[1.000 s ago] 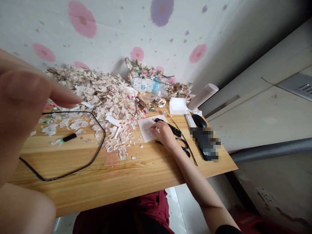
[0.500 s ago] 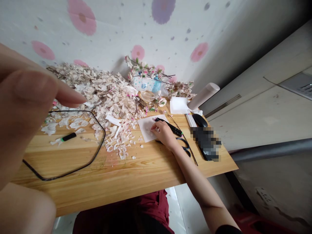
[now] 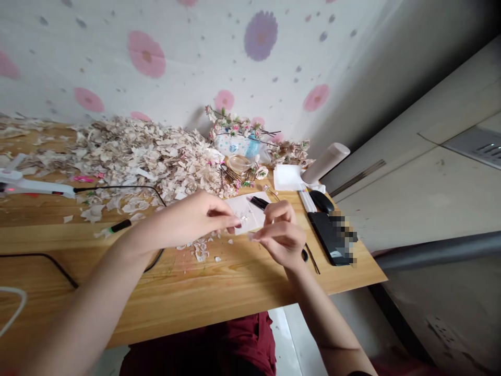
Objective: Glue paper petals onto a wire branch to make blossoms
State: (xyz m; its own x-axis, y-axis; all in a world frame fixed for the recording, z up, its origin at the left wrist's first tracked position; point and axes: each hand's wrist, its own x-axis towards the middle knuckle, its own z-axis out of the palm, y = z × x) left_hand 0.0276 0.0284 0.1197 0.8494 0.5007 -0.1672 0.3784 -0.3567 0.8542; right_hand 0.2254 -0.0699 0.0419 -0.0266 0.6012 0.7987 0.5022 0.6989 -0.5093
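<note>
The left hand (image 3: 183, 219) is reaching in from the left of the paper (image 3: 245, 211), its fingertips (image 3: 230, 222) curling together just over the paper's edge. The right hand (image 3: 279, 235) is hovering at the paper's right edge, its fingers bending inward toward the thumb. (Each grip looks closed, but whether either is pinching a tiny scrap, I cannot tell.) The paper is lying on the counter (image 3: 188, 292) between the hands, with small petals (image 3: 201, 251) scattering just below it and a marker (image 3: 120, 225) lying well to its left. A black pen (image 3: 258, 202) is resting on the paper's far corner, and scissors (image 3: 304, 255) are showing just past the right hand. Right of the paper, a phone (image 3: 326, 240) is lying near a black mouse (image 3: 321, 201) and a white strip (image 3: 307, 201). Beyond the paper, a big petal heap (image 3: 133, 151) is spreading left, while a tissue (image 3: 287, 177), a glass dish (image 3: 238, 163), flower sprigs (image 3: 229, 119) and a tumbler (image 3: 325, 163) are crowding the counter's far end, below the flower-patterned wall (image 3: 195, 62).
</note>
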